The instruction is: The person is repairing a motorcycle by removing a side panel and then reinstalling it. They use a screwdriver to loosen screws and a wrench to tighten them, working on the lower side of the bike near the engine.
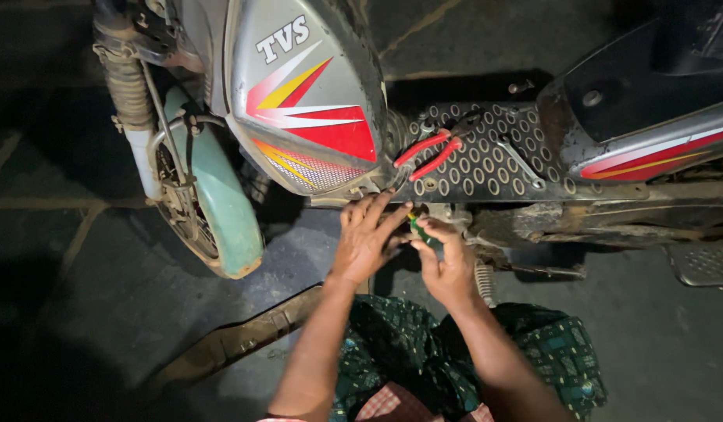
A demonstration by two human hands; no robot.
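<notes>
A grey scooter (314, 101) with red, yellow and white stripes stands in front of me, seen from above. My left hand (367, 238) rests with spread fingers against the lower edge of its side panel, holding nothing that I can see. My right hand (447, 262) grips a screwdriver with a green and yellow handle (421, 230), its tip pointed up under the footboard edge. Red-handled pliers (430, 154) and a metal spanner (524, 164) lie on the perforated footboard (486, 176) just above my hands.
The front wheel with a pale green mudguard (221, 211) is at the left. A long dark panel strip (236, 340) lies on the stone floor by my left forearm. A footrest plate (701, 264) juts out at the right. My lap is covered with green patterned cloth (424, 352).
</notes>
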